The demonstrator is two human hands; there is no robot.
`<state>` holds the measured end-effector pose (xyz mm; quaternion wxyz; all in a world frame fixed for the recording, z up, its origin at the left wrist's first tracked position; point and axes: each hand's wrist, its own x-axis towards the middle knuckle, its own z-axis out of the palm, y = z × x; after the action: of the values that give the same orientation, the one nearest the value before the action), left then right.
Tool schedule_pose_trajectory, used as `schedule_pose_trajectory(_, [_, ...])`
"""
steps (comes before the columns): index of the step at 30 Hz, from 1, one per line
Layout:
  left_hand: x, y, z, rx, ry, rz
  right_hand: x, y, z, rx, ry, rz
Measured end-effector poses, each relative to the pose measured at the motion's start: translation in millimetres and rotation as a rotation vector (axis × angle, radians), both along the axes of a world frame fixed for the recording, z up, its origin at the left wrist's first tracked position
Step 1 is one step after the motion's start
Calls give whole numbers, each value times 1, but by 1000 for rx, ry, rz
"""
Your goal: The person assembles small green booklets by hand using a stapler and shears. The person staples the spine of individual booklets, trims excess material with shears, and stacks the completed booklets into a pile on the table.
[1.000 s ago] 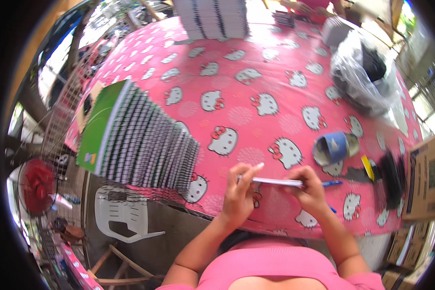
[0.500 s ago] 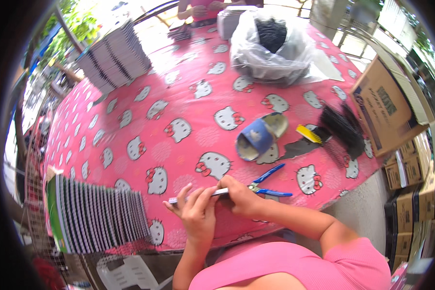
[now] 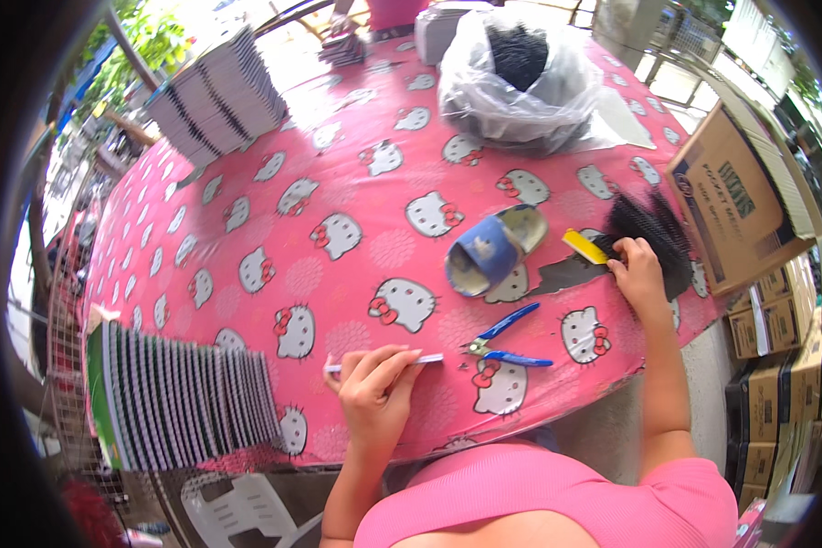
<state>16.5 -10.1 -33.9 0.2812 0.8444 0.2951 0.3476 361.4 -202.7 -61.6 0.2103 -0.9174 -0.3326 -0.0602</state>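
My left hand (image 3: 374, 388) grips a thin white notepad (image 3: 426, 359), seen nearly edge-on above the near side of the table. On the right, my right hand (image 3: 640, 274) reaches into a loose heap of black spiral binding coils (image 3: 662, 239). Its fingers are bent and pinched at the coils; how many they hold is hidden. A yellow-handled tool (image 3: 584, 247) lies just left of those fingers, its far end covered by the coils. Blue-handled cutting pliers (image 3: 510, 358) rest with spread handles between my two hands.
A blue slipper (image 3: 489, 254) lies mid-table. Spiral-bound notebooks (image 3: 187, 397) line the near left; a tall paper stack (image 3: 215, 100) stands far left. A plastic bag (image 3: 521, 114) of black coils sits at the back. A cardboard box (image 3: 735, 196) borders the right, and another person (image 3: 395, 13) is opposite.
My right hand has left the notepad and moved right to the black coils. My left hand keeps hold of the notepad alone. The person opposite has shifted.
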Motion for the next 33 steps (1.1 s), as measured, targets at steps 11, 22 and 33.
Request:
schedule_pose_trajectory(11, [-3,4,-6,23,-25,-37,-13,10,11,29,8,-57])
schedule_pose_trajectory(22, [-4,5,-6,31,-27,-59,-168,83,42,463,449,786])
schedule_pose_trajectory(33, [-6,2,-4,48,-25,-50,-157,93,51,163,954,833])
